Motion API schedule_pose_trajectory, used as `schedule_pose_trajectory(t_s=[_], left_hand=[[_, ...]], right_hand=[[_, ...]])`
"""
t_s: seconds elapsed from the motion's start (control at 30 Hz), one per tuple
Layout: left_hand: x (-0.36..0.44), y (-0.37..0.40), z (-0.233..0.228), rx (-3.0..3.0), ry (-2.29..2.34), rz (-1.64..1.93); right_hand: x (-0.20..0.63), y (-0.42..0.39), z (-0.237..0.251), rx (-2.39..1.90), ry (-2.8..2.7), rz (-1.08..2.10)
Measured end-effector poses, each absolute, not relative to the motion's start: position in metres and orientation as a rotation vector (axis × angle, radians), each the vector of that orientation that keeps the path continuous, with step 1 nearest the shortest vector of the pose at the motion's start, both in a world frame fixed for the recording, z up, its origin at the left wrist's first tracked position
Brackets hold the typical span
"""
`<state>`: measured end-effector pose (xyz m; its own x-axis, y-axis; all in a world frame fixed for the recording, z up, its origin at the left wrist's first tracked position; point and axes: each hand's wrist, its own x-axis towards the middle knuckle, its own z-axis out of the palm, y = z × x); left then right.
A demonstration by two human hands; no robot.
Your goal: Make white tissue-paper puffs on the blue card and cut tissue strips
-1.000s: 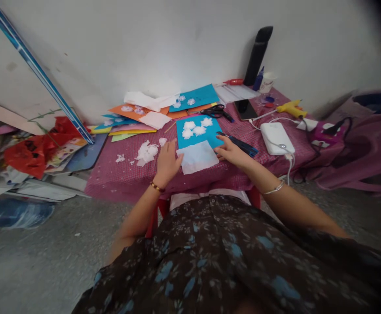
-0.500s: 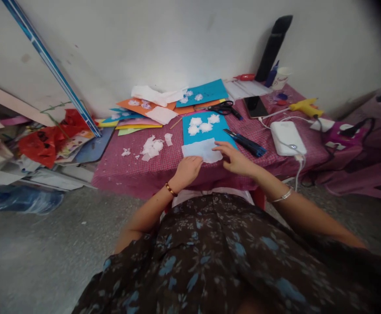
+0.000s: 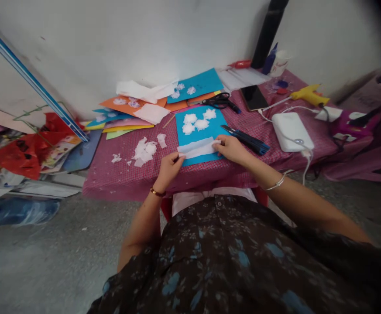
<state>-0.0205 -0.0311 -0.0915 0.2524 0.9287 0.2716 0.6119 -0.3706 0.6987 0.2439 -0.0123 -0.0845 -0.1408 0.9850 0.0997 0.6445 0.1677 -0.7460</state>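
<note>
A strip of white tissue paper (image 3: 197, 149), folded lengthwise, stretches between my two hands over the near part of a blue card (image 3: 198, 162). My left hand (image 3: 170, 168) pinches its left end between thumb and fingers. The right end is pinched in my right hand (image 3: 231, 148). Several fluffy white paper tufts (image 3: 189, 118) sit on the upper part of the card. A dark utility knife (image 3: 247, 139) lies just beyond my right hand. Torn white tissue scraps (image 3: 144, 151) are heaped on the checked cloth, left of the card.
Coloured cards (image 3: 128, 127), black scissors (image 3: 218, 100) and a phone (image 3: 254, 97) lie at the back of the table. To the right are a white power bank (image 3: 292, 132) with cables, a yellow glue gun (image 3: 310, 95) and a purple power strip (image 3: 354, 128). A red plastic bag (image 3: 20, 152) is at left.
The tissue paper has gone from a flat, wider sheet to a narrower folded strip. My hands have moved apart to its two ends and closed on them. The view has shifted slightly.
</note>
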Motion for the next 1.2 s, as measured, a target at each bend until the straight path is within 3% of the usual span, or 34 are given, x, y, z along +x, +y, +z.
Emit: schedule_pose_trajectory(t_s=[0.2, 0.5, 1.2], left_hand=[[-0.015, -0.024, -0.085, 1.917, 1.556, 1.014], [0.001, -0.023, -0.073, 1.968, 1.980, 0.626], [0.006, -0.020, -0.077, 1.968, 2.169, 0.347]], right_hand=[[0.239, -0.004, -0.079, -1.665, -1.921, 0.695], [0.236, -0.006, -0.074, -1.780, -1.985, 0.573], [0.228, -0.002, -0.071, -1.970, -2.105, 0.444]])
